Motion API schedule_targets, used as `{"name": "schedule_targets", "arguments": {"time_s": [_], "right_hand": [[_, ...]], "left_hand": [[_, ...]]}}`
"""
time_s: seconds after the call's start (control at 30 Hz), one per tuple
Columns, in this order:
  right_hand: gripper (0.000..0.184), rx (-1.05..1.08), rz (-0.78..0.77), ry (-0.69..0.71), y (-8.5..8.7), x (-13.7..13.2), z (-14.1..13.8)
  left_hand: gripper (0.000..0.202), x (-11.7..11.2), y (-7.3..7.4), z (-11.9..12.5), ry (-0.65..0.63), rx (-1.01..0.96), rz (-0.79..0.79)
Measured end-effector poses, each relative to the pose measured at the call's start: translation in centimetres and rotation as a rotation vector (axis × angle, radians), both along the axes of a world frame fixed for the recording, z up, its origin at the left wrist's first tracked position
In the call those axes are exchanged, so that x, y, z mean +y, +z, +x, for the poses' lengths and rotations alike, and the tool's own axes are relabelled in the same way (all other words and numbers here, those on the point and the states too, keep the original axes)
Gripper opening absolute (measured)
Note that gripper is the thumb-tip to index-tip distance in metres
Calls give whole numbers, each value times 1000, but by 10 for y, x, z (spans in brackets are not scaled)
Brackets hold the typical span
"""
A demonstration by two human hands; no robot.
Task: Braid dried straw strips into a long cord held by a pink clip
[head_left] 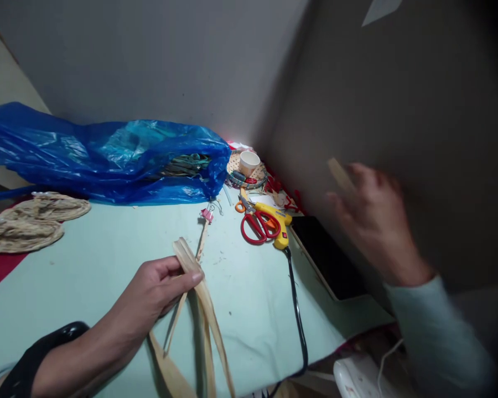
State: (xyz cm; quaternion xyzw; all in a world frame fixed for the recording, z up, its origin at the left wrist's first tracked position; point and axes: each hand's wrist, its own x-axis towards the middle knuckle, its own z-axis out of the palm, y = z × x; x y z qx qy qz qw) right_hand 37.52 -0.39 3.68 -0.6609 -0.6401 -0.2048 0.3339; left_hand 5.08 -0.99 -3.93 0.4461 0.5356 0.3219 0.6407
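My left hand (155, 290) pinches a bundle of flat tan leaf strips (203, 301) over the pale green table (99, 265); the strips hang down toward the near edge. A thin strip with a pink binder clip (207, 214) at its far end lies just beyond them. My right hand (371, 221) is raised at the right, blurred by motion, with a short tan strip (340, 174) sticking up from its fingers.
A blue plastic bag (103, 157) of material lies at the back. Woven tan mats (33, 218) rest at the left. Red scissors (257, 226), a yellow glue gun (276, 221) with a black cord (296, 309), a white cup (249, 162) and a dark tablet (327, 254) sit at the right.
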Motion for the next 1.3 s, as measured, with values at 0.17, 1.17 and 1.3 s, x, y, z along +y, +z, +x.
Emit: {"name": "schedule_targets", "arguments": {"time_s": [0.17,1.17,1.3], "right_hand": [[42,-248,-358,738,-25,-36,-83],[14,418,-528,496,-79,-82,-154],[11,304,-414,528,-95,-85,-155]], "left_hand": [[37,3,-3,-4,-57,-12,-15],[42,0,-1,-1,-36,-204,-79],[40,2,1,0,-59,-202,-108]]}}
